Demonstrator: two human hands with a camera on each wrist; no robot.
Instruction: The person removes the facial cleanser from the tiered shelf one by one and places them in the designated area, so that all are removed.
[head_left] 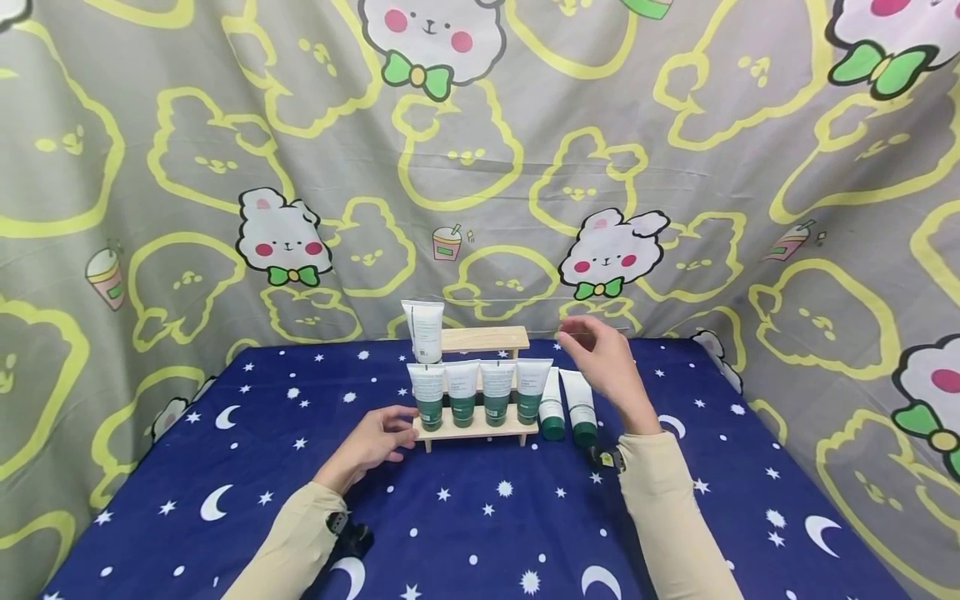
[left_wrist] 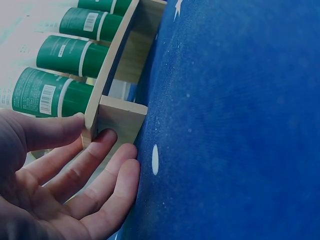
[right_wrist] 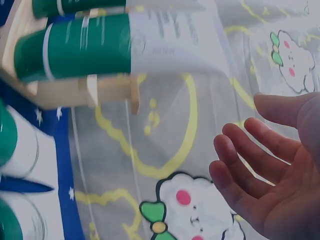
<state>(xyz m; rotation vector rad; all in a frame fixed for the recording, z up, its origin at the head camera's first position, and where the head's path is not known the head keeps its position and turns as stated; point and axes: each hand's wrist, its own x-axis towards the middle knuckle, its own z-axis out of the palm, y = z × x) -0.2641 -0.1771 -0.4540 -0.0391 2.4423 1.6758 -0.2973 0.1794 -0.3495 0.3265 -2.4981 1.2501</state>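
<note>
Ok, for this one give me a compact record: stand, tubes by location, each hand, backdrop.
Stand: stepped wooden stand on a blue cloth
Lower step: four tubes in a row, caps down
Behind that row: one white tube at the left, base hidden
Beside the stand: two tubes on the cloth, right side
Left hand: grips the stand's left end
Right hand: empty, raised near the two tubes
Backdrop: grey curtain with cartoon rabbits

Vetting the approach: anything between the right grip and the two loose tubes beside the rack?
Nothing visible: open space separates the right grip from the two loose tubes. The four front tubes on the rack stand left of that path in the head view, not across it.
</note>
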